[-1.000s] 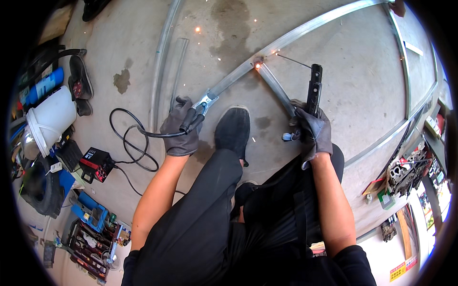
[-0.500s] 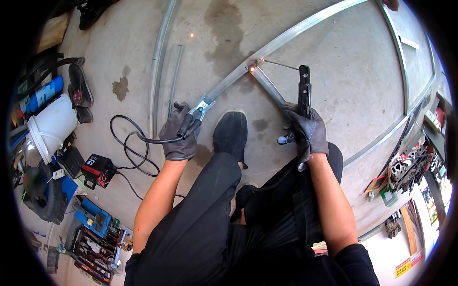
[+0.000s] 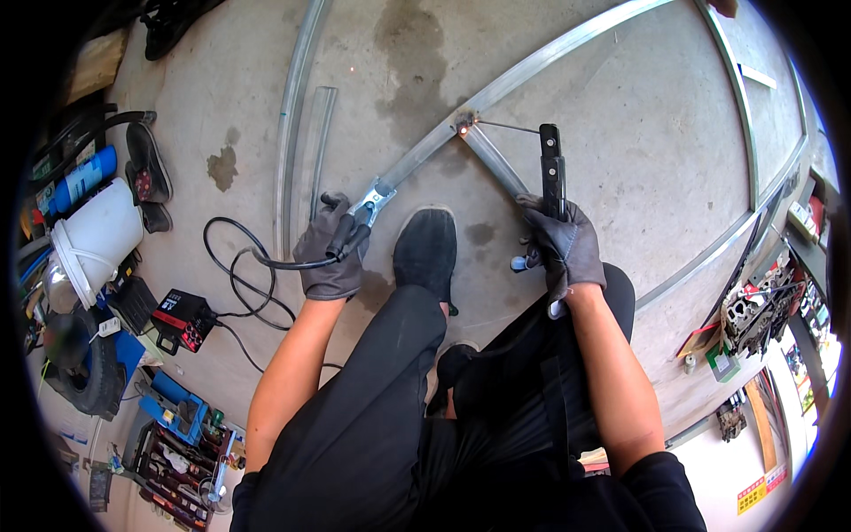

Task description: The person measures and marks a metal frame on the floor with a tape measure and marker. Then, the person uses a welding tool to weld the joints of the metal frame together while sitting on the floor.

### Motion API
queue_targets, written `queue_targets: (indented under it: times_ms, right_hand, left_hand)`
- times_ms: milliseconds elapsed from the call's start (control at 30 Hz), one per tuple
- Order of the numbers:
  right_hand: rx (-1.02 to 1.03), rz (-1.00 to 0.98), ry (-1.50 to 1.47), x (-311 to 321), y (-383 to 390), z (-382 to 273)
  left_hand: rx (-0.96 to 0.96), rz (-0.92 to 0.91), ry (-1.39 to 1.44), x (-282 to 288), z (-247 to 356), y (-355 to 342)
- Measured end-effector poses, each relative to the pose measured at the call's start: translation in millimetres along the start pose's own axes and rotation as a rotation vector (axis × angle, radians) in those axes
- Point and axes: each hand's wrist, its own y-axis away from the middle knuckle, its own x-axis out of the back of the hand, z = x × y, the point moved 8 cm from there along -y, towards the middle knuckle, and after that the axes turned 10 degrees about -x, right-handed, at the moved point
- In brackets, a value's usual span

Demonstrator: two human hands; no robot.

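Observation:
My right hand (image 3: 572,248), in a grey glove, is closed round a black welding electrode holder (image 3: 551,168). From the holder a thin electrode (image 3: 507,126) reaches left to the joint of two square steel tubes, where a small orange glow (image 3: 464,129) shows. The shorter tube (image 3: 496,161) runs from that joint down toward my right glove. At the lower left end of the long tube (image 3: 523,75), a metal ground clamp (image 3: 376,200) bites on the steel. My gloved left hand (image 3: 330,253) is closed at its black handles, its fingers partly hidden.
Loose steel tubes (image 3: 300,106) lie at the left; a larger tube frame (image 3: 743,115) lies at the right. A black cable (image 3: 253,262) loops beside a small black-and-red welding machine (image 3: 184,319). A white bucket (image 3: 102,232) and shoes (image 3: 147,168) are far left. My foot (image 3: 425,248) stands between my hands.
My right hand and the electrode holder have shifted slightly left, and the visible electrode looks shorter. The glow at the joint persists; a spark on the floor has faded. My left hand stays nearly still.

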Motion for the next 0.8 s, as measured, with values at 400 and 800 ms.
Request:
queue_targets:
  times_ms: [400,800]
  right_hand:
    - [0.005,0.027,0.038,-2.0,1.7,-3.2]
    - [0.034,0.104,0.058,6.1,3.0,-6.5]
  left_hand:
    - [0.142,0.182,0.644,-30.9,-38.5,13.4]
    - [-0.072,-0.008,-0.019,13.7,13.3,-6.3]
